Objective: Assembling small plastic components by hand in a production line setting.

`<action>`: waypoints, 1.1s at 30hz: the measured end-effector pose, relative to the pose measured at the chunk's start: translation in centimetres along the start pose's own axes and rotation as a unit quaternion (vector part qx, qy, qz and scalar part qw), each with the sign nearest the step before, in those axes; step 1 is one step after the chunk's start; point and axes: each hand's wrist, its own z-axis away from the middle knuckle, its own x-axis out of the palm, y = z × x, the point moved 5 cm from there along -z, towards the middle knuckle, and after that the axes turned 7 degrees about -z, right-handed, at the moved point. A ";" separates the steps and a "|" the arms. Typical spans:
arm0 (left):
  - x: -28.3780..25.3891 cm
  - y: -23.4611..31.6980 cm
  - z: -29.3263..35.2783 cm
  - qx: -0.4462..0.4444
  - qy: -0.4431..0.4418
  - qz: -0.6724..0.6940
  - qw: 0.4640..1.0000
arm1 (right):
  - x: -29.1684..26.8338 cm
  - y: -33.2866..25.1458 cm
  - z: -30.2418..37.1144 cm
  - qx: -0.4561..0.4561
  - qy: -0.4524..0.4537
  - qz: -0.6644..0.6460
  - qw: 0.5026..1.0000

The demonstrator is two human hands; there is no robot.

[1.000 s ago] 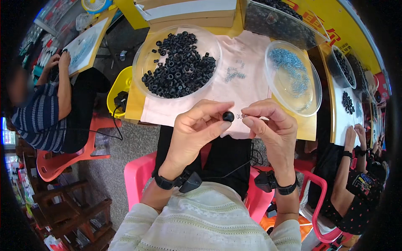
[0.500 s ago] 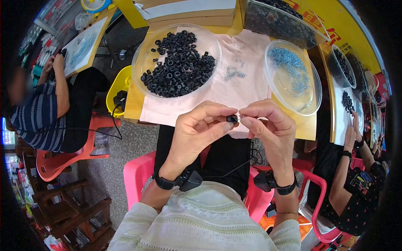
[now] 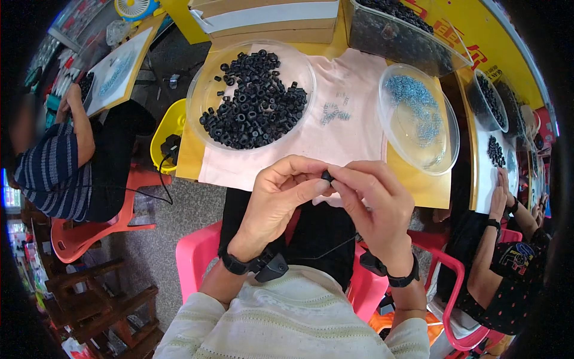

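Observation:
Between my fingertips, above my lap at the table's near edge, sits a small round black plastic part [image 3: 326,176]. My left hand [image 3: 263,200] pinches it from the left with thumb and forefinger. My right hand [image 3: 381,206] is closed at its other side, thumb and fingertips pressed against it; anything smaller in those fingers is hidden. Beyond them, a clear round tub [image 3: 197,128] holds many black ring-shaped parts [image 3: 257,99]. Small metal springs [image 3: 335,113] lie scattered on a pink cloth [image 3: 287,158]. A second clear tub [image 3: 418,161] at the right contains bluish-silver springs [image 3: 412,99].
Behind the cloth stand a cardboard box [image 3: 269,30] and a clear bin [image 3: 406,39] of black parts. A yellow basket [image 3: 164,134] is left of the table [image 3: 191,161]. One person [image 3: 57,161] works at the left, another [image 3: 508,263] at the right.
My right fingers have come in against the black part; the tiny shiny piece at their tips is now hidden. Both hands sit slightly lower in view. The left person's hands have shifted.

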 end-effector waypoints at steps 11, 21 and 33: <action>-2.6 -2.6 -2.8 -0.032 -0.088 0.112 0.989 | 1.5 2.8 -7.4 0.055 -0.124 0.059 0.989; -3.0 -3.3 -3.4 -0.084 -0.092 0.079 0.989 | 8.3 10.7 -14.2 -0.064 -0.216 0.251 0.941; -3.0 -3.6 -3.3 -0.106 -0.120 0.060 0.985 | 9.3 11.3 -14.3 -0.094 -0.248 0.259 0.929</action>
